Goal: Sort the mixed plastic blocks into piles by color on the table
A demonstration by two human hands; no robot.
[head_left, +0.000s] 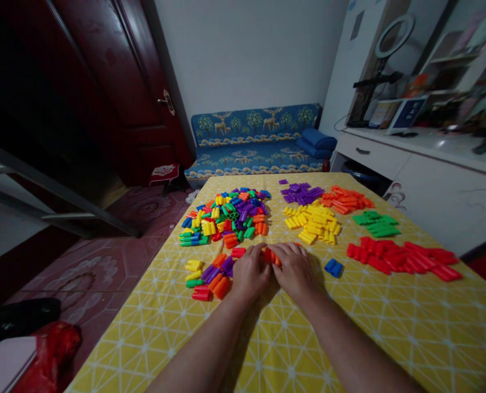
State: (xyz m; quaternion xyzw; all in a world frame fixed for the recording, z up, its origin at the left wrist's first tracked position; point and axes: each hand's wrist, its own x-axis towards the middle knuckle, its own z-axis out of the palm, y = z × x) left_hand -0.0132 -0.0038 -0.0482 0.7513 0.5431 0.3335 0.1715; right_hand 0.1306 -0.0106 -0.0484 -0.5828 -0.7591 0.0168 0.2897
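Now, head view: left hand point(251, 275) and right hand point(297, 272) grip orange blocks point(272, 256) between them; loose blocks point(210, 274) crowd the left, a blue block point(333, 267) sits right, a yellow pile point(314, 221) and mixed pile point(231, 215) beyond.

The head camera looks down across a table point(283, 338).

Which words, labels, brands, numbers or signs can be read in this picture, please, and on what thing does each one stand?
No text can be read with certainty.
Blue-and-white box on the white cabinet: marks like lettering, too small and blurred to read.
Plastic pieces on the table: no lettering can be made out.
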